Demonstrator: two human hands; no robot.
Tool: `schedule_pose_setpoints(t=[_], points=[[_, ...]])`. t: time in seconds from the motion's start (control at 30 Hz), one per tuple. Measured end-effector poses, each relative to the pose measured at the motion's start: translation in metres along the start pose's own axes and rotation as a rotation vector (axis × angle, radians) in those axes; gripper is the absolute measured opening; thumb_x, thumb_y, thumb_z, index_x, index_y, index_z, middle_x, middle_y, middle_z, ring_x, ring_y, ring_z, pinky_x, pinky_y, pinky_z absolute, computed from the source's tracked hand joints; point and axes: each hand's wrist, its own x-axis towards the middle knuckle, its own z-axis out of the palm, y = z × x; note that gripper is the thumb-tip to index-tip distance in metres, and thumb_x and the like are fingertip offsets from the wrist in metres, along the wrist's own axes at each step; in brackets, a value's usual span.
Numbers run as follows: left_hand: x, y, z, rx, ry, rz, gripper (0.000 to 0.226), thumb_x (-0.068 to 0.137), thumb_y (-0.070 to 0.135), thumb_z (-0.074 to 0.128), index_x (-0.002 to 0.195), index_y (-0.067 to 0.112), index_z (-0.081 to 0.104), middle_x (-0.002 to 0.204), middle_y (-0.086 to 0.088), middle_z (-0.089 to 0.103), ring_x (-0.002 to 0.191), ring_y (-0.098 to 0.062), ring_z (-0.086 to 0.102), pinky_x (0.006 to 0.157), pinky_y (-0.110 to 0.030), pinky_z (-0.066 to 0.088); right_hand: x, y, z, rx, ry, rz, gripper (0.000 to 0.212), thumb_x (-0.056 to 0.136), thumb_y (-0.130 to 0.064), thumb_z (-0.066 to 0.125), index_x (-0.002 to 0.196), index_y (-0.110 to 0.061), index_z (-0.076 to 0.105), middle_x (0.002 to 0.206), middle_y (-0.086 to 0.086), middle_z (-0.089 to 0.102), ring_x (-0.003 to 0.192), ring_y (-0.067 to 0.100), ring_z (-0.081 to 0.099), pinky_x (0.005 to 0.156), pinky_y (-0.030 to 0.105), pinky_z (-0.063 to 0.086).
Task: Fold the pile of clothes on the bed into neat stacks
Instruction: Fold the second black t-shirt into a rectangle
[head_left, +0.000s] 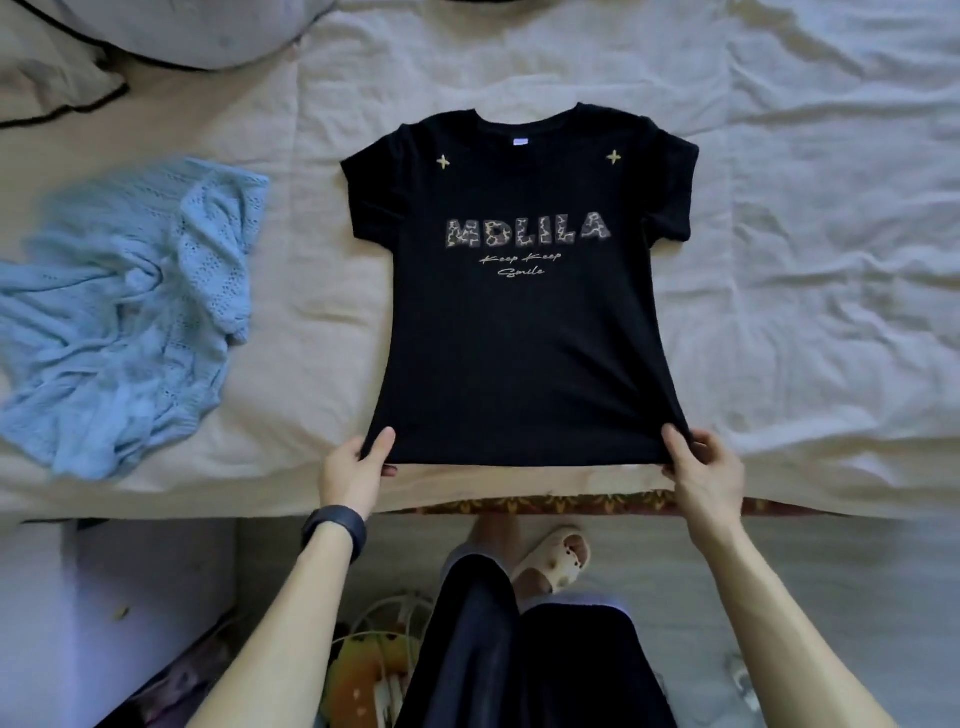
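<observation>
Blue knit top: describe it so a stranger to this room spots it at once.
Start with the bed, covered in a wrinkled cream sheet. A black T-shirt lies spread flat in its middle; look to the left of it. There the blue knit top lies crumpled, the only pale blue, openwork piece in view.

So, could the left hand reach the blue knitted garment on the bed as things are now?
Probably yes. Only bare sheet lies between the left hand and the blue knitted garment, but it must first release the black T-shirt hem it pinches.
</observation>
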Motion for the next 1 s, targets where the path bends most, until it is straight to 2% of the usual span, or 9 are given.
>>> schedule_pose_setpoints(t=[0.07, 0.2, 0.3, 0.37, 0.47, 0.57, 0.7, 0.9, 1.0], points=[[-0.019, -0.01, 0.004, -0.052, 0.047, 0.037, 0.026, 0.095, 0.048, 0.062, 0.079, 0.028, 0.065, 0.064, 0.013, 0.071, 0.069, -0.016, 0.072, 0.073, -0.043, 0.056, -0.012, 0.004, -0.009, 0.04, 0.017, -0.054, 0.018, 0.094, -0.041, 0.072, 0.091, -0.023, 0.07, 0.081, -0.005, 0.073, 0.065, 0.006, 0.067, 0.056, 0.025, 0.056], [-0.049, -0.038, 0.017, 0.002, 0.06, 0.069, 0.025, 0.096, 0.052, 0.057, 0.087, 0.032, 0.069, 0.071, 0.012, 0.071, 0.078, -0.018, 0.07, 0.061, -0.03, 0.047, -0.03, 0.035, -0.024, -0.054, 0.068, -0.09, 0.014, 0.094, -0.04, 0.069, 0.091, -0.027, 0.069, 0.082, -0.01, 0.071, 0.086, 0.014, 0.068, 0.076, 0.03, 0.049], [-0.05, -0.059, 0.033, 0.129, 0.025, -0.034, 0.033, 0.099, 0.041, 0.059, 0.122, 0.018, 0.064, 0.116, -0.001, 0.069, 0.112, -0.031, 0.062, 0.08, -0.032, 0.046, -0.033, 0.062, -0.023, -0.25, -0.033, 0.001, 0.01, 0.095, -0.029, 0.068, 0.101, -0.021, 0.067, 0.092, -0.005, 0.071, 0.101, 0.026, 0.067, 0.083, 0.031, 0.042], [-0.046, -0.06, 0.043, 0.259, 0.011, -0.065, 0.045, 0.098, 0.033, 0.06, 0.138, 0.015, 0.05, 0.138, -0.01, 0.056, 0.124, -0.034, 0.054, 0.095, -0.042, 0.046, -0.032, 0.069, -0.019, -0.385, -0.062, 0.039, 0.025, 0.095, -0.023, 0.066, 0.118, -0.014, 0.062, 0.112, 0.006, 0.068, 0.114, 0.031, 0.062, 0.092, 0.035, 0.043], [-0.039, -0.034, 0.056, 0.518, 0.168, 0.242, 0.057, 0.093, 0.032, 0.063, 0.145, 0.017, 0.044, 0.15, -0.012, 0.04, 0.134, -0.035, 0.04, 0.106, -0.049, 0.039, -0.029, 0.057, -0.004, -0.577, 0.017, -0.112, 0.047, 0.093, -0.025, 0.066, 0.134, -0.006, 0.053, 0.138, 0.02, 0.052, 0.128, 0.038, 0.046, 0.107, 0.047, 0.037], [-0.02, 0.017, 0.079, 0.658, 0.193, 0.72, 0.065, 0.09, 0.036, 0.062, 0.149, 0.017, 0.042, 0.158, -0.01, 0.033, 0.146, -0.032, 0.03, 0.116, -0.052, 0.028, -0.023, 0.023, 0.039, -0.661, 0.098, -0.567, 0.048, 0.093, -0.026, 0.068, 0.134, -0.005, 0.057, 0.146, 0.017, 0.05, 0.134, 0.036, 0.045, 0.11, 0.05, 0.038], [0.03, 0.085, 0.13, 0.823, 0.097, 0.96, 0.069, 0.095, 0.053, 0.039, 0.158, 0.027, 0.024, 0.167, -0.002, 0.016, 0.154, -0.025, 0.009, 0.122, -0.055, 0.009, 0.013, -0.022, 0.12, -0.805, 0.017, -0.881, 0.055, 0.101, -0.037, 0.05, 0.151, -0.016, 0.046, 0.163, 0.008, 0.034, 0.154, 0.025, 0.024, 0.122, 0.052, 0.024], [0.115, 0.067, 0.106, 1.041, 0.032, 0.903, 0.066, 0.096, 0.07, 0.014, 0.155, 0.048, -0.006, 0.167, 0.009, -0.013, 0.153, -0.018, -0.016, 0.123, -0.051, -0.006, 0.102, -0.023, 0.096, -1.16, -0.013, -0.626, 0.066, 0.102, -0.063, 0.017, 0.161, -0.041, -0.003, 0.17, -0.008, -0.012, 0.155, 0.009, -0.018, 0.121, 0.043, -0.021], [0.113, 0.072, 0.108, 1.035, 0.007, 0.889, 0.067, 0.096, 0.069, 0.018, 0.157, 0.045, 0.002, 0.167, 0.007, -0.011, 0.154, -0.02, -0.012, 0.121, -0.052, -0.007, 0.103, -0.032, 0.079, -1.011, 0.075, -0.549, 0.066, 0.101, -0.056, 0.027, 0.162, -0.03, 0.02, 0.171, -0.004, 0.008, 0.157, 0.016, -0.001, 0.125, 0.043, -0.007]])
